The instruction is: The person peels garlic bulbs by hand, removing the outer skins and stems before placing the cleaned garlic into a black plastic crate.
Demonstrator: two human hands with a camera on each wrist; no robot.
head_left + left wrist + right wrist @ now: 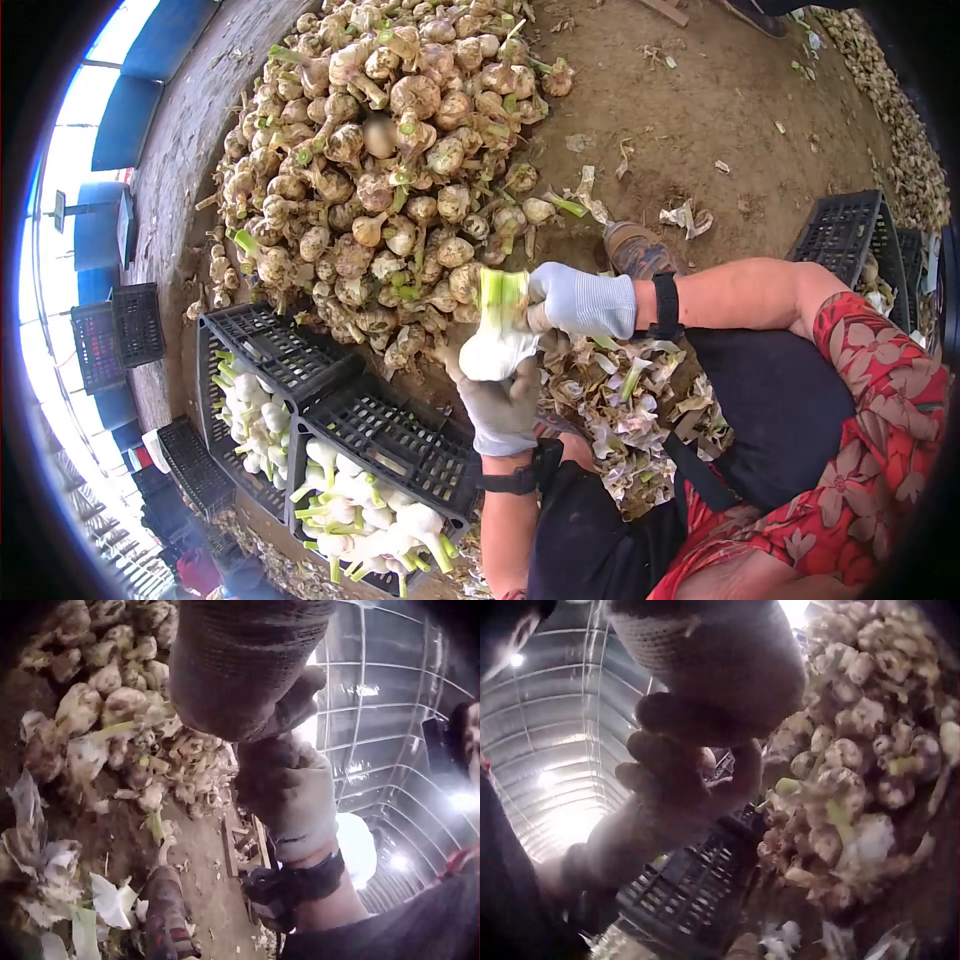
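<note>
In the head view, a peeled white garlic bulb [492, 352] with a short, thick green stem [503, 290] is held over the edge of the garlic heap. My gloved left hand [498, 405] grips the bulb from below, fingers curled round it. At its upper right side, my gloved right hand [583, 300] pinches near the base of the stem. The left wrist view has my left hand [244, 671] close above my right hand [292, 802]. In the right wrist view, my right hand [720, 671] hides most of what lies between the hands.
A large heap of unpeeled garlic [350, 190] lies beyond my hands. Black crates [390, 440] at the lower left hold peeled white garlic [355, 520]. Loose skins [640, 400] cover the ground beside my legs, near a shoe [637, 250]. Another black crate [843, 235] stands at the right.
</note>
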